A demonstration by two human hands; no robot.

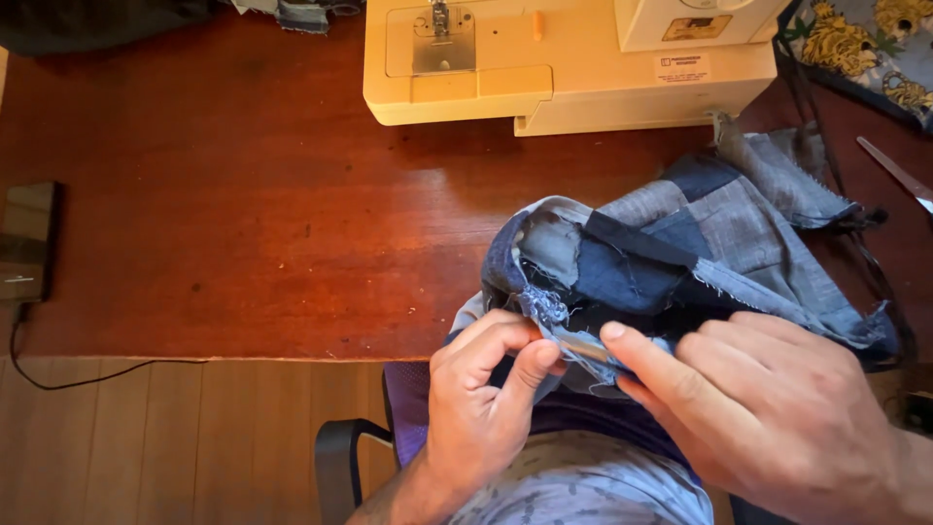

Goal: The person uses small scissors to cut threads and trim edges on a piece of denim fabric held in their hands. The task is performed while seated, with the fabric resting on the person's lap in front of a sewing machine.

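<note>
A patchwork piece of blue and grey fabric (680,243) lies bunched over the near edge of a dark red wooden table (243,214) and down toward my lap. My left hand (481,408) pinches its frayed seam edge between thumb and fingers. My right hand (768,408) grips the same edge just to the right, forefinger stretched along the seam. The two hands almost touch. Loose threads stick out where the left fingers pinch.
A cream sewing machine (564,58) stands at the back of the table. A dark phone-like device (27,238) with a cable lies at the left edge. Tiger-print cloth (865,44) and a scissor blade (894,173) are at right. A chair arm (340,457) sits below.
</note>
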